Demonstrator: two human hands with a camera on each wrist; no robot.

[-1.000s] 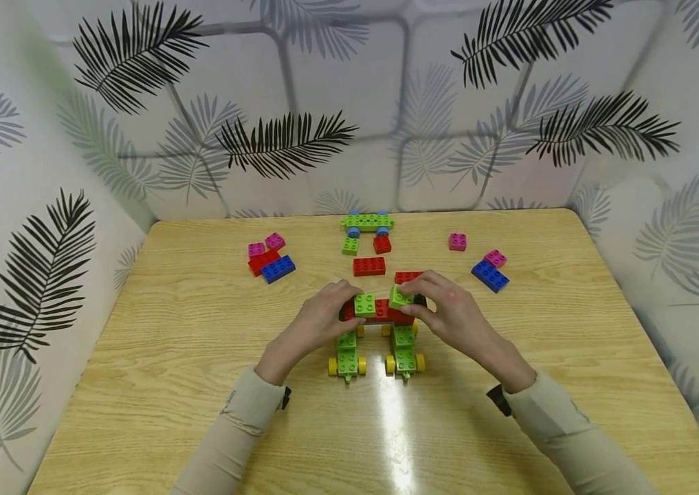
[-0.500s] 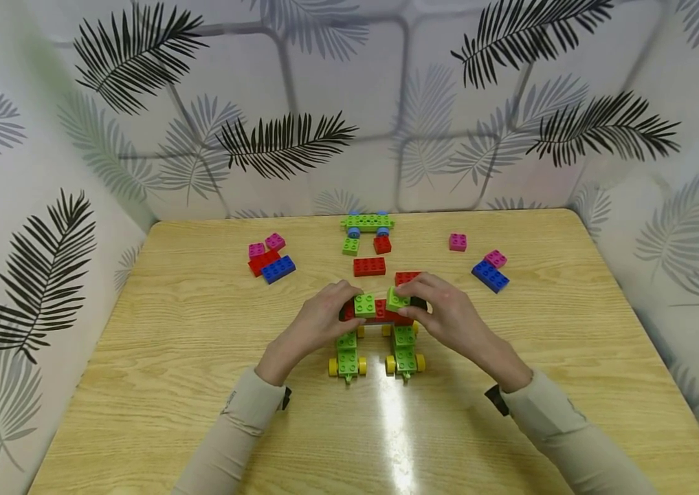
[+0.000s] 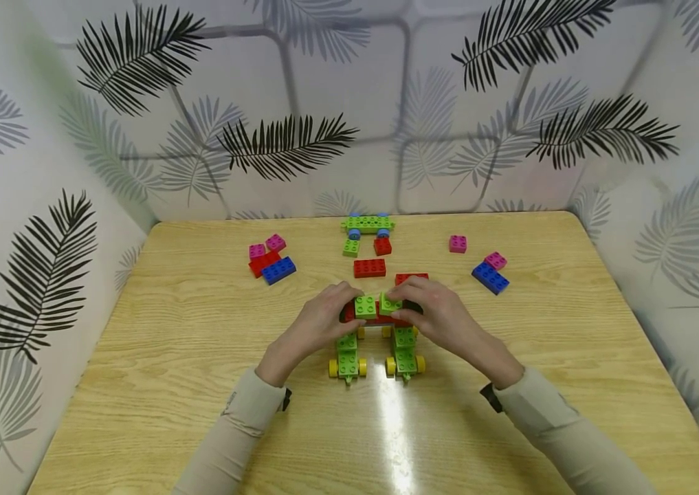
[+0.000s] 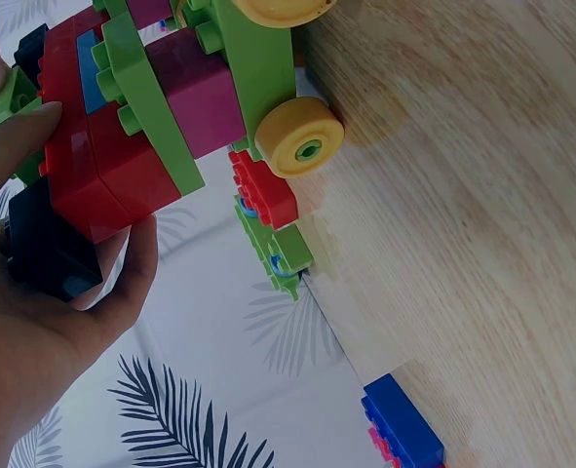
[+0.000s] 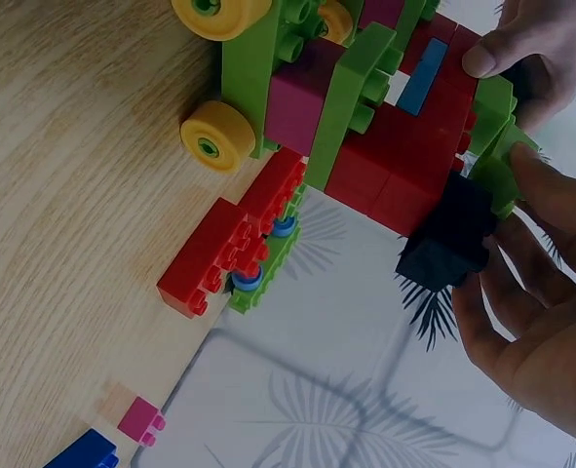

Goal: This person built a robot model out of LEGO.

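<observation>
A brick structure stands mid-table on two green wheeled bases (image 3: 348, 368) with yellow wheels. Its upper part is a row of red bricks (image 5: 390, 166), with a black brick (image 4: 54, 239) at the left end and another black brick (image 5: 448, 234) at the right end. My left hand (image 3: 321, 316) grips the left end, its thumb on the red bricks. Beside its fingers a green brick (image 3: 365, 306) sits on top. With thumb and fingers my right hand (image 3: 442, 316) pinches a second green brick (image 3: 389, 304), slightly tilted, right over the red row next to the first.
Behind the structure lie red bricks (image 3: 370, 268), small green and red bricks, and a green base with blue wheels (image 3: 368, 223). Pink, red and blue bricks (image 3: 278, 271) lie at the left. More blue (image 3: 490, 278) and pink bricks (image 3: 458, 243) lie at the right. A patterned wall borders the table.
My right hand has moved left and slightly down with the green brick, bringing it closer to the other green brick. My left hand has stayed in place.
</observation>
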